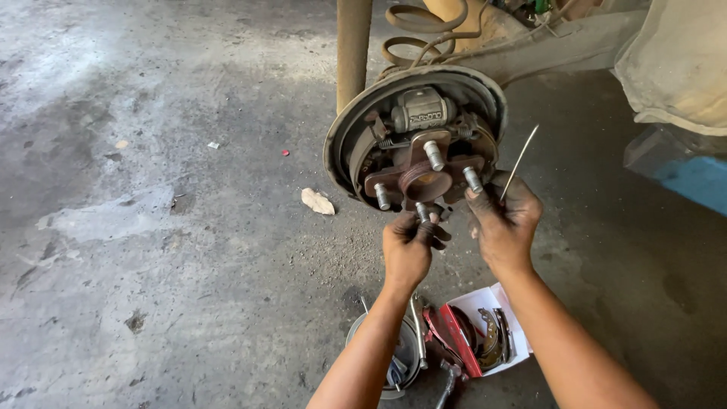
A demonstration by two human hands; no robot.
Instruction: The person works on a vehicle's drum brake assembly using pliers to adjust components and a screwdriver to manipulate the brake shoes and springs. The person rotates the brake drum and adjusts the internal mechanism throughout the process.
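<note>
An exposed drum brake assembly (415, 136) with a rusty hub, several wheel studs and a silver wheel cylinder hangs above the concrete floor. My left hand (409, 246) reaches up to the lower edge of the hub, fingers closed around a small dark part there. Just right of the hub, my right hand (503, 220) pinches a thin metal rod (521, 159) that points up and to the right. Both hands are black with grease.
A coil spring (413, 34) and a rusty pipe (354, 45) rise behind the brake. On the floor below my arms lie an open red and white box with brake shoes (485, 337), a round metal tin (401, 356) and pliers. A crumpled scrap (317, 201) lies to the left.
</note>
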